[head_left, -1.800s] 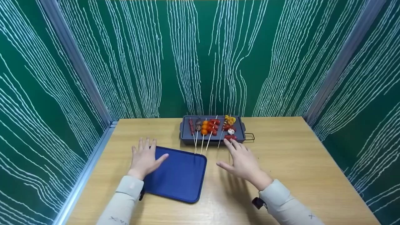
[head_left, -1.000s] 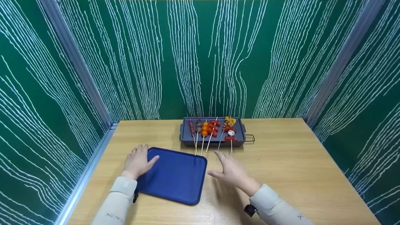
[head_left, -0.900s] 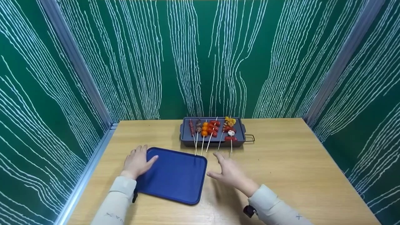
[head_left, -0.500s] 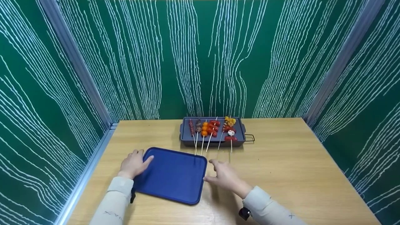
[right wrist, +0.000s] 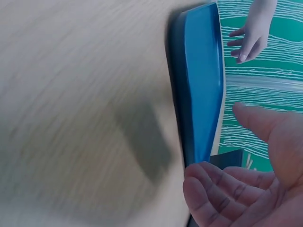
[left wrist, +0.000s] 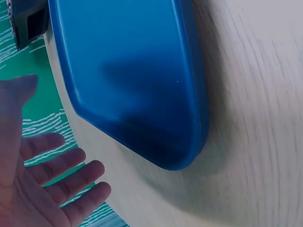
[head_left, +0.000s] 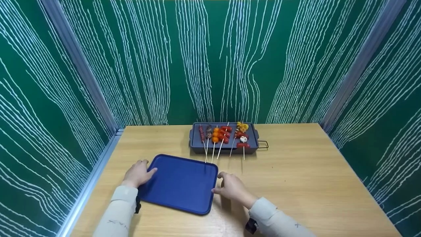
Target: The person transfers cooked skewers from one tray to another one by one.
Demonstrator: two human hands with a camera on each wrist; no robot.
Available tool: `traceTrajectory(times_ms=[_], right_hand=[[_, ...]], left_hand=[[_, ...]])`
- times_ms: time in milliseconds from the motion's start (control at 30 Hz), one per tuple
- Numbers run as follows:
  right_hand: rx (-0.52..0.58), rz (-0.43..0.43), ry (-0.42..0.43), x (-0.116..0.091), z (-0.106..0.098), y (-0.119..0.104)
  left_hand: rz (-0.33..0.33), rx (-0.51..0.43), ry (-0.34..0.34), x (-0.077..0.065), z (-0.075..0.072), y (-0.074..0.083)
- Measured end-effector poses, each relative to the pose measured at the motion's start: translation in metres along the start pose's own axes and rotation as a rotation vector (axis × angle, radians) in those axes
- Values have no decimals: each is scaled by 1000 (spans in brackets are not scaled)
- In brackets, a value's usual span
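A blue rectangular tray (head_left: 181, 184) lies slightly turned on the table. My left hand (head_left: 137, 172) hovers by its left edge, thumb over the rim, fingers relaxed; in the left wrist view its fingers (left wrist: 75, 177) are apart from the tray. Beside the right edge is my right hand (head_left: 232, 187), thumb and fingers loosely bent around open air. In the right wrist view, its fingertips (right wrist: 196, 182) overlap the end of the tray. Neither hand holds anything.
Behind the tray stands a dark grey tabletop grill (head_left: 196, 144) with a wire handle (head_left: 263, 144). Several food skewers lie across it, among them orange balls (head_left: 215, 135) and red sausages (head_left: 225, 134). Some sticks reach towards the tray's back edge. Green patterned walls (head_left: 217, 59) enclose the wooden table (head_left: 312, 171).
Both hands have come down and back towards the person. The left has slid outward to the tray's left edge, and the right has come leftward to its right edge. Tray and skewers stay put.
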State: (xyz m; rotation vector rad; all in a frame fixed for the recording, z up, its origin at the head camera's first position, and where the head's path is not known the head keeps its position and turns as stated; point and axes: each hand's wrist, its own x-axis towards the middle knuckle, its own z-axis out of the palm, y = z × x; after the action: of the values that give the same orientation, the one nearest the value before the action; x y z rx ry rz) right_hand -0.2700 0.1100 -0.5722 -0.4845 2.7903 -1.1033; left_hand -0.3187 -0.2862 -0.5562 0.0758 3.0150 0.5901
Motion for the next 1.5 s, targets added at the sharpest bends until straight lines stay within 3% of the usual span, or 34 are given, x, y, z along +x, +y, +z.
traceTrajectory(times_ms=[333,867,1067,1367,1500], right_hand=[[36,86,40,4,14,4],[160,123,94,5,32,4],[233,173,92,6,37,2],[179,186,128,9,39,-2],[181,179,134,12,44,4]], left_hand=[[-28,-52,-22,2,2,-11],[-69,-121,-49,7,8,-24],[-47,-139,-43,17,19,-42],[-81,-165,-55,6,9,-25],[-62,-166,-45,11,15,-34]])
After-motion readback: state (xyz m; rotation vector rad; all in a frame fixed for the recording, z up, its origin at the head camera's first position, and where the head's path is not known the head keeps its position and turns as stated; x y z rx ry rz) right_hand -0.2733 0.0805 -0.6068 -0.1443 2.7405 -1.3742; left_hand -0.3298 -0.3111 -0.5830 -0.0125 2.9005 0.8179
